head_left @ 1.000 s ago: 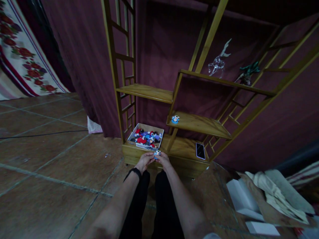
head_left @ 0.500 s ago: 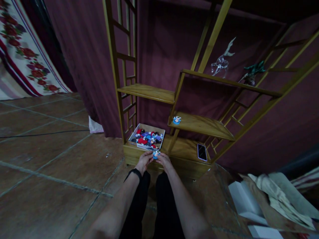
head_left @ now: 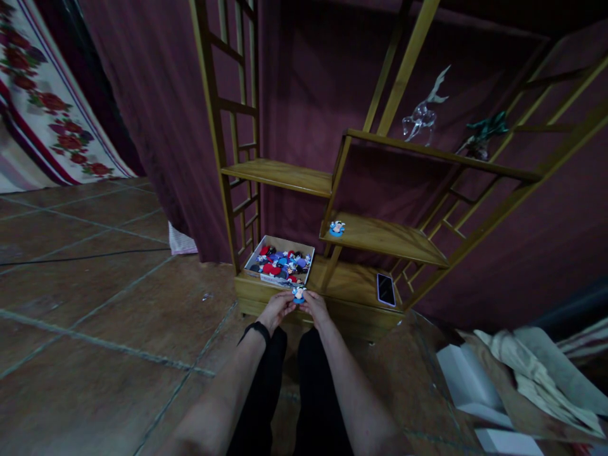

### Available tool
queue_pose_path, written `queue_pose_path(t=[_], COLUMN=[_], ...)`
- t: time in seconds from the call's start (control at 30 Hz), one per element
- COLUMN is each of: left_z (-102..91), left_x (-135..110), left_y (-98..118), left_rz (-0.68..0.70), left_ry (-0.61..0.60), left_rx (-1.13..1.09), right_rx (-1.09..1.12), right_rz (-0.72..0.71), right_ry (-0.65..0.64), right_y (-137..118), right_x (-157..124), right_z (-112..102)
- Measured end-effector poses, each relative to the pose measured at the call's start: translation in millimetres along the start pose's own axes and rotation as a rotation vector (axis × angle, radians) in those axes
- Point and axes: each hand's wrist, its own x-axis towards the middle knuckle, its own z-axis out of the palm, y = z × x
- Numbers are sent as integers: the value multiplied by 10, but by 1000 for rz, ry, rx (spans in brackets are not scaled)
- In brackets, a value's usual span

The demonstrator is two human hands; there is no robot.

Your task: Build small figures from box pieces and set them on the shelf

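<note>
My left hand (head_left: 277, 309) and my right hand (head_left: 314, 307) meet in front of my knees, fingers pinched together on a small figurine with a blue base (head_left: 299, 294). Just beyond them an open white box (head_left: 279, 261) full of colourful little figures sits on the bottom board of a wooden shelf unit (head_left: 352, 282). Another small figurine on a blue base (head_left: 337, 228) stands at the left end of the middle shelf (head_left: 386, 238).
A phone (head_left: 385, 289) lies on the bottom board at the right. A clear glass deer (head_left: 421, 113) and a dark green ornament (head_left: 479, 135) stand on the upper shelf. White boxes and crumpled paper (head_left: 513, 380) lie on the tiled floor at the right.
Both hands stay together on the small figurine and have barely shifted; the view has only wobbled slightly.
</note>
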Motion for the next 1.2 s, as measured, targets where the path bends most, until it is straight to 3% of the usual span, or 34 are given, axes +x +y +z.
queue_pose_path(t=[1.2], left_z=[-26], left_x=[79], left_y=[-51], left_rz=[25], left_ry=[11], left_rx=[36], right_rx=[11], right_rz=[61], right_ry=[18], right_y=[-30], right_x=[34], right_z=[-52])
